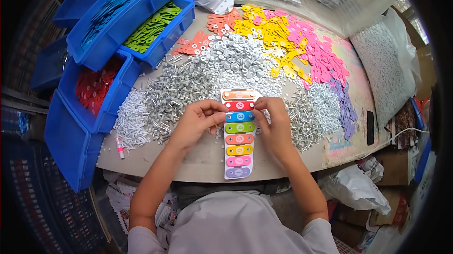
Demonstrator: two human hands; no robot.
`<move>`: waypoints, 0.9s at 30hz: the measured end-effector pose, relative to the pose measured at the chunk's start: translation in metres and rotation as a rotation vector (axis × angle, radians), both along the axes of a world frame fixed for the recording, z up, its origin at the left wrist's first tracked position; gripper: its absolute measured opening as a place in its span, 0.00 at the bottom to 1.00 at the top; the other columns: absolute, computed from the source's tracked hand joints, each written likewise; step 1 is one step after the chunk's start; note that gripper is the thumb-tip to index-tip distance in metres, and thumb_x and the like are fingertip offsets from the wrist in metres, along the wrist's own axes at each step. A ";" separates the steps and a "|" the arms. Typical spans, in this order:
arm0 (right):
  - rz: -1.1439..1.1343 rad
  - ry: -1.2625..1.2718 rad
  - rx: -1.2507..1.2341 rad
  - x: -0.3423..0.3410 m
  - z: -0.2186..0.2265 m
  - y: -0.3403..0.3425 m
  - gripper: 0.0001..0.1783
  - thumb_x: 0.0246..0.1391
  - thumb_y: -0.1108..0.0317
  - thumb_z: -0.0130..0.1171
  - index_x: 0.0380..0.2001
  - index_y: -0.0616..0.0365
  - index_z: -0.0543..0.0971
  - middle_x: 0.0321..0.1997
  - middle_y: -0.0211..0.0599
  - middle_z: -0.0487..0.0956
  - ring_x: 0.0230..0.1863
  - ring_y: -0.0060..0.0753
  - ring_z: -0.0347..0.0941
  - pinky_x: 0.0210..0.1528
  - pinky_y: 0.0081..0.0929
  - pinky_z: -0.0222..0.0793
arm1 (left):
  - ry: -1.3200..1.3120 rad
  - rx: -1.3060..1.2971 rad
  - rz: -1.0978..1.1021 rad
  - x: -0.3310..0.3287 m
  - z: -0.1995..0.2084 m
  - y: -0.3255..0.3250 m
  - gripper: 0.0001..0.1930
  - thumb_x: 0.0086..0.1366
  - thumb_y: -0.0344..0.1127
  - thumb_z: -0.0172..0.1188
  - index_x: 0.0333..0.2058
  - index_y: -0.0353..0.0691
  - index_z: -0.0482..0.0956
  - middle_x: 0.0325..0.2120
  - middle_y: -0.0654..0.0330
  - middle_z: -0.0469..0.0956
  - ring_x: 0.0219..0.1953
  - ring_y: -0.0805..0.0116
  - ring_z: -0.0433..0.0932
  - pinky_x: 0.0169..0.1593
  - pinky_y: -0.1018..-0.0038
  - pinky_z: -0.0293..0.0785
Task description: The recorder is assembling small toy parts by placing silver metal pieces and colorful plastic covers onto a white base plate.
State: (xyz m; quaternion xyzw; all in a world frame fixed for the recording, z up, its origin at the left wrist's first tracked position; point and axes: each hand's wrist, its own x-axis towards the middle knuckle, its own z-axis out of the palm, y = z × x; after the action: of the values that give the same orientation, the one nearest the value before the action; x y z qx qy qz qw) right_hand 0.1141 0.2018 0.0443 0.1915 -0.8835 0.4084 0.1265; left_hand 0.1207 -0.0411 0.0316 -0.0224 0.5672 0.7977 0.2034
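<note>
A toy xylophone (239, 133) with a white base and a column of coloured bars lies upright before me near the table's front edge. White round caps sit on the ends of its orange bar (238, 95) and red bar (239, 105); bars lower down show metal-rimmed holes. My left hand (200, 124) is closed, thumb and fingertips together beside the left ends of the red bar and blue bar (236, 117). At their right ends, my right hand (273, 124) has its fingers bent in a pinch. Anything between either hand's fingertips is too small to make out.
Heaps of white caps (240, 58), metal pins (174, 91) and small white tubes (132, 119) surround the xylophone. Yellow bars (264, 25), pink bars (318, 55) and purple bars (347, 112) lie beyond. Blue bins (101, 112) stand left, a black phone-like object (370, 128) right.
</note>
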 end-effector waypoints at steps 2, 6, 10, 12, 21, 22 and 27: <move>-0.022 -0.076 -0.003 0.001 -0.008 -0.002 0.09 0.57 0.80 0.66 0.38 0.62 0.77 0.42 0.43 0.80 0.47 0.44 0.78 0.51 0.37 0.73 | -0.024 0.032 -0.002 0.000 -0.001 0.001 0.09 0.69 0.31 0.67 0.45 0.34 0.85 0.31 0.64 0.84 0.28 0.83 0.77 0.30 0.85 0.72; -0.003 -0.016 0.026 -0.001 -0.016 -0.002 0.10 0.55 0.80 0.68 0.38 0.62 0.77 0.41 0.43 0.80 0.45 0.45 0.77 0.49 0.37 0.73 | -0.037 0.027 -0.023 -0.001 -0.006 0.001 0.08 0.68 0.29 0.68 0.44 0.35 0.84 0.31 0.64 0.83 0.30 0.81 0.78 0.28 0.85 0.71; 0.064 0.088 0.081 -0.002 -0.016 0.000 0.11 0.53 0.78 0.69 0.37 0.61 0.77 0.41 0.43 0.79 0.44 0.46 0.75 0.48 0.38 0.71 | -0.032 -0.017 -0.047 -0.004 -0.011 0.004 0.07 0.67 0.30 0.69 0.42 0.35 0.84 0.30 0.64 0.83 0.27 0.82 0.76 0.27 0.85 0.70; 0.075 0.097 0.094 -0.003 -0.013 0.001 0.11 0.53 0.77 0.70 0.36 0.61 0.77 0.40 0.43 0.79 0.45 0.47 0.74 0.49 0.39 0.71 | -0.022 -0.034 -0.041 -0.004 -0.012 0.006 0.06 0.67 0.30 0.69 0.39 0.36 0.83 0.29 0.65 0.82 0.25 0.83 0.75 0.27 0.85 0.70; 0.023 -0.775 0.055 -0.038 0.011 0.023 0.34 0.55 0.58 0.77 0.55 0.57 0.67 0.22 0.30 0.76 0.21 0.17 0.67 0.24 0.21 0.58 | -0.020 -0.440 -0.115 -0.014 -0.016 0.009 0.28 0.68 0.32 0.69 0.60 0.34 0.64 0.28 0.64 0.82 0.27 0.80 0.76 0.30 0.80 0.71; 0.025 -0.774 0.058 -0.039 0.008 0.024 0.34 0.55 0.58 0.77 0.55 0.57 0.67 0.22 0.30 0.76 0.21 0.17 0.67 0.24 0.21 0.58 | -0.020 -0.439 -0.112 -0.016 -0.016 0.011 0.28 0.68 0.32 0.69 0.60 0.34 0.64 0.28 0.64 0.82 0.27 0.80 0.76 0.30 0.80 0.71; 0.073 -0.908 0.045 -0.049 0.009 0.019 0.40 0.54 0.54 0.78 0.60 0.61 0.68 0.28 0.32 0.79 0.26 0.20 0.73 0.26 0.21 0.65 | -0.081 -0.100 -0.127 -0.022 -0.028 0.013 0.33 0.67 0.35 0.70 0.61 0.33 0.59 0.34 0.53 0.86 0.36 0.71 0.86 0.35 0.77 0.78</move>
State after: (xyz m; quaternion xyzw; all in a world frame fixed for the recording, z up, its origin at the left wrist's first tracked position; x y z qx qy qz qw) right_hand 0.0648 0.2206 0.0529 0.0269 -0.8508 0.4358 -0.2925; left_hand 0.0986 -0.0284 0.0034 -0.0289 0.5979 0.7524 0.2751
